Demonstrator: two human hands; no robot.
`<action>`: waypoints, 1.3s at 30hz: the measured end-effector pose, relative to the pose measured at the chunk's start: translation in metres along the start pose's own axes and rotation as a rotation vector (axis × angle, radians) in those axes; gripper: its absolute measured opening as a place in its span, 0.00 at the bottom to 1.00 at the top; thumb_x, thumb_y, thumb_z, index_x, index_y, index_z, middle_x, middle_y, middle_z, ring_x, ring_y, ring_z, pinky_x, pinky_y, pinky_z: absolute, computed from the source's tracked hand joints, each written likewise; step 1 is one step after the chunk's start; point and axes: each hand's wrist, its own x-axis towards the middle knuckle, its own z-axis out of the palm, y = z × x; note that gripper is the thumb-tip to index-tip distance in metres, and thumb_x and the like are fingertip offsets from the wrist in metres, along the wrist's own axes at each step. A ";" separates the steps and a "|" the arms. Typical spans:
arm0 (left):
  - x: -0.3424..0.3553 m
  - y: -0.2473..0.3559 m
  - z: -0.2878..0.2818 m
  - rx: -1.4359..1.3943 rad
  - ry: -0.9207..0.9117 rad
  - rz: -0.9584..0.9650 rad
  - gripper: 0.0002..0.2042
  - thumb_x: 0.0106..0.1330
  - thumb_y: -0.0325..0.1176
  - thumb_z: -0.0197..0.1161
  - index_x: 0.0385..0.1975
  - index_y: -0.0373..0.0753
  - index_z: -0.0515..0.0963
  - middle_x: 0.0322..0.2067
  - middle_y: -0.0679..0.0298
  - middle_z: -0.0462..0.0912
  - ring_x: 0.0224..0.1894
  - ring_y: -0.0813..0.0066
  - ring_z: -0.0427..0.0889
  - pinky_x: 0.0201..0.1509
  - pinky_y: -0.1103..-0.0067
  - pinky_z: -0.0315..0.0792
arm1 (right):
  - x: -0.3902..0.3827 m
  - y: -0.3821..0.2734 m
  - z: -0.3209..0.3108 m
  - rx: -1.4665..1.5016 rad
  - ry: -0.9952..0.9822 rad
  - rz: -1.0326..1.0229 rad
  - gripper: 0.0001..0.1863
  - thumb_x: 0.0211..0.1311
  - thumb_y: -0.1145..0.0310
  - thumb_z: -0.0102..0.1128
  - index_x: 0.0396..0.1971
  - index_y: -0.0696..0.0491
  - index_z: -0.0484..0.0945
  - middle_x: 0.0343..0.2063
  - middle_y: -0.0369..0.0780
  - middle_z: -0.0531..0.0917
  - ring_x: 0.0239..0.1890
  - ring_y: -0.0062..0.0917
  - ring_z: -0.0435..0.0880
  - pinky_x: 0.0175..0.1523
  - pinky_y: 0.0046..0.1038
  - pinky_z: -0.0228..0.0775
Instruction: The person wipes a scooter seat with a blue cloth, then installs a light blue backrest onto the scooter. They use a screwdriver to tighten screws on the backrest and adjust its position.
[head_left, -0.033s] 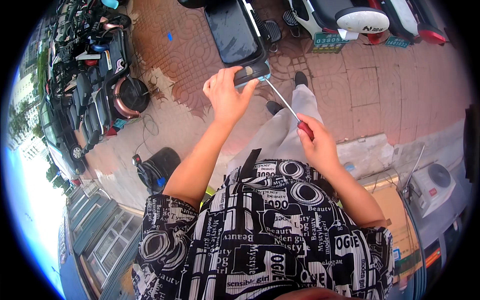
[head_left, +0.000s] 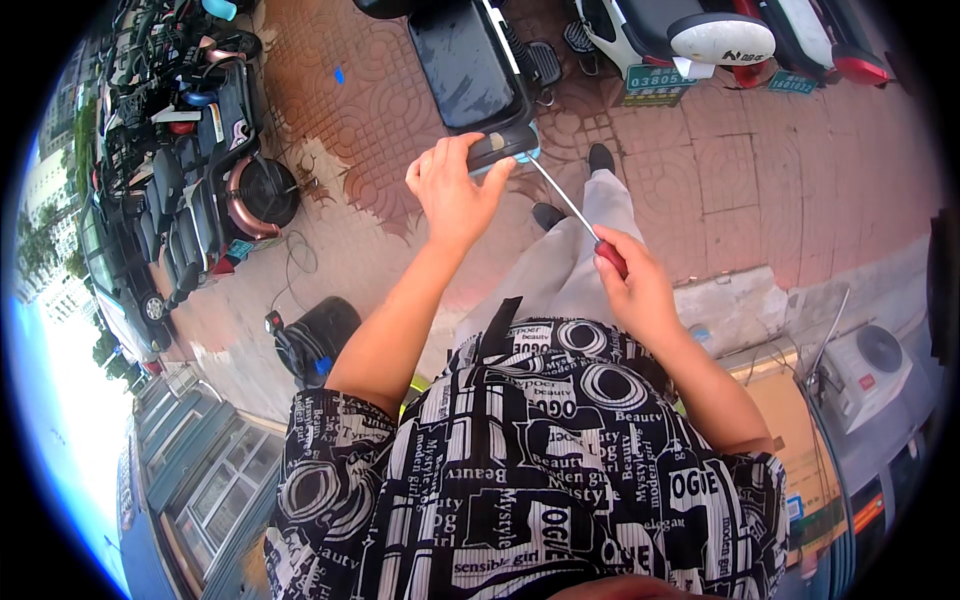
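The right hand grips the screwdriver by its red handle. The shaft (thin, metal) runs forward to the black end piece, which the left hand clasps.

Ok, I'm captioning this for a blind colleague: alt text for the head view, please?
A person's right grip holds a red-handled screwdriver to the end of what looks like a black scooter, while the left grip touches that end. Red patterned paving lies below, with two-wheelers parked at left and upper right.
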 end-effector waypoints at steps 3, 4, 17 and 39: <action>-0.001 -0.003 0.001 0.003 0.011 0.026 0.22 0.55 0.49 0.68 0.44 0.43 0.77 0.38 0.66 0.79 0.46 0.66 0.74 0.59 0.65 0.55 | 0.002 -0.002 -0.005 -0.078 -0.018 -0.014 0.17 0.61 0.73 0.57 0.51 0.50 0.75 0.37 0.42 0.82 0.36 0.34 0.84 0.40 0.32 0.75; -0.001 -0.003 0.002 0.003 0.019 0.037 0.21 0.56 0.49 0.67 0.44 0.43 0.77 0.39 0.67 0.79 0.46 0.66 0.75 0.59 0.65 0.55 | 0.003 -0.002 -0.006 -0.112 -0.014 -0.034 0.17 0.61 0.72 0.57 0.51 0.49 0.75 0.37 0.41 0.82 0.36 0.35 0.84 0.40 0.32 0.76; -0.005 -0.006 0.008 0.013 0.110 0.043 0.19 0.60 0.50 0.62 0.42 0.42 0.78 0.38 0.66 0.78 0.45 0.65 0.74 0.58 0.65 0.56 | 0.016 -0.034 -0.035 -0.640 -0.078 -0.223 0.15 0.62 0.68 0.55 0.49 0.46 0.75 0.33 0.40 0.81 0.30 0.39 0.83 0.34 0.40 0.76; -0.025 0.020 0.017 -0.050 0.339 -0.334 0.18 0.69 0.38 0.53 0.58 0.50 0.74 0.66 0.64 0.64 0.66 0.60 0.63 0.71 0.58 0.51 | 0.089 -0.051 -0.096 -0.495 -0.554 -0.329 0.15 0.65 0.61 0.55 0.44 0.54 0.70 0.32 0.49 0.81 0.38 0.46 0.81 0.42 0.41 0.72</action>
